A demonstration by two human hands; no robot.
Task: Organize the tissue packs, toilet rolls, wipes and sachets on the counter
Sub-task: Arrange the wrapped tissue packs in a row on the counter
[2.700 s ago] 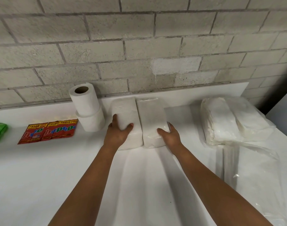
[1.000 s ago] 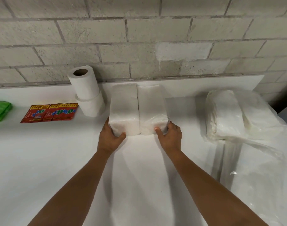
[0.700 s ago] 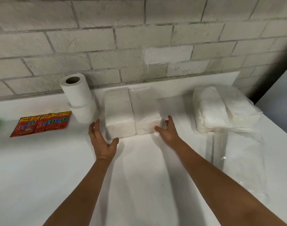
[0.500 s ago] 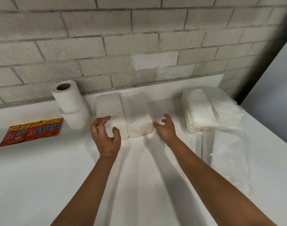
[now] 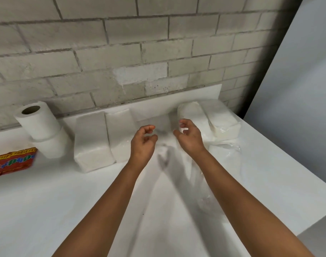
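Two tissue packs [image 5: 92,141] lie side by side on the counter [image 5: 47,210], their far ends near the brick wall [image 5: 121,52], touching each other along one long side. I think they are put so to make one tidy row with the toilet rolls [image 5: 42,129], which stand just left of them, one on top of the other, two in total. At the left edge I see red sachets [image 5: 12,162]; the picture cuts them, so I cannot count them. To the right there is a clear plastic bag [image 5: 221,127] with what looks like two more white packs inside, its loose end spread toward the front.

Both hands hold nothing. The left hand [image 5: 142,140] hangs above the counter with fingers loosely curled, just beside the right pack of the pair. The right hand [image 5: 190,136] is the same, loosely curled, close to the bag. Probably the bag is the next thing to arrange. No wipes are visible.
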